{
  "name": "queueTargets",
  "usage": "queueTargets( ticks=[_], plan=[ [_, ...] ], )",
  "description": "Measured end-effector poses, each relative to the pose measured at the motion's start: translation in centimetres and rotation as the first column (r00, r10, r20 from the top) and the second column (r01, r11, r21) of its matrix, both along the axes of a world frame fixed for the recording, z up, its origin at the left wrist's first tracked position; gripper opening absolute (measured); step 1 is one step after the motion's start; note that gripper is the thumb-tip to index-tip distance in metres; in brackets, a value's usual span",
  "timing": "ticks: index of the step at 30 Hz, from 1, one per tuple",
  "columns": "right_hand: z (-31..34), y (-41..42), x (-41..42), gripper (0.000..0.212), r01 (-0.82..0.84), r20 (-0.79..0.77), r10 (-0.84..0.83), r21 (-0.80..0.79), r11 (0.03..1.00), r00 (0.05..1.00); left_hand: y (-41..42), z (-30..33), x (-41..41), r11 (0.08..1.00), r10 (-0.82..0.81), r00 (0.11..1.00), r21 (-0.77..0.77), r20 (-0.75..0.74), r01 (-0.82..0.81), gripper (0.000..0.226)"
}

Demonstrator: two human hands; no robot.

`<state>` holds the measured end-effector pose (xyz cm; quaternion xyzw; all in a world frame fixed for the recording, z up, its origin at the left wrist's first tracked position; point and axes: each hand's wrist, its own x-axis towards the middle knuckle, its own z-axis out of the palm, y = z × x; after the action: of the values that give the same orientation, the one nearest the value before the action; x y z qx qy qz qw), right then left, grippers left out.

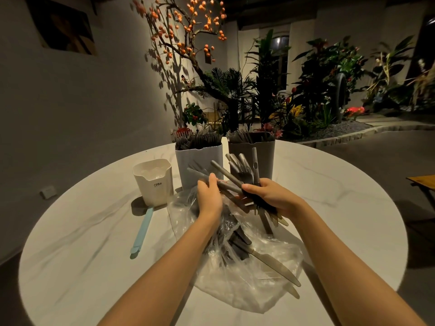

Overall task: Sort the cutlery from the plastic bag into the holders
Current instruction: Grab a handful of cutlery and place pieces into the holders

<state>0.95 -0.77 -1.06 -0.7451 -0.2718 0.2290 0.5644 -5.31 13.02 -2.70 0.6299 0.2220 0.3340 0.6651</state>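
Cutlery (pixel 237 175) fills both hands above the plastic bag (pixel 247 285) at the middle of the round marble bench (pixel 82 267): the right hand (pixel 270 196) grips a fanned bunch, the left hand (pixel 209 196) curls round the handles beside it. Toward the far edge, the white holder (pixel 200 161) and the grey holder (pixel 263 156) are packed with pieces, so the sort looks well along; the small cream holder (pixel 154 182) seems empty. Knives and more remain in the bag. A blue utensil (pixel 142 231) lies loose near the left edge.
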Motion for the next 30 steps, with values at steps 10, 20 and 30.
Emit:
queueTargets(
  ticks=[10, 20, 30],
  plan=[
    [0.5, -1.0, 0.0, 0.021, -0.013, -0.003, 0.013, 0.077, 0.997, 1.000, 0.3, 1.0, -0.3, 0.832, 0.043, 0.919, -0.523, 0.393, 0.185, 0.028],
    [0.8, -0.5, -1.0, 0.025, -0.185, -0.047, 0.189, 0.079, 0.980, 0.981, -0.6, 0.8, -0.7, 0.881, -0.337, 0.912, -0.264, 0.233, 0.393, 0.042],
    [0.9, -0.7, -1.6, 0.025, -0.297, -0.085, 0.304, 0.087, 0.951, 0.949, -0.5, 0.9, -1.3, 0.798, -0.477, 0.835, -0.262, 0.275, 0.542, 0.042]
  ],
)
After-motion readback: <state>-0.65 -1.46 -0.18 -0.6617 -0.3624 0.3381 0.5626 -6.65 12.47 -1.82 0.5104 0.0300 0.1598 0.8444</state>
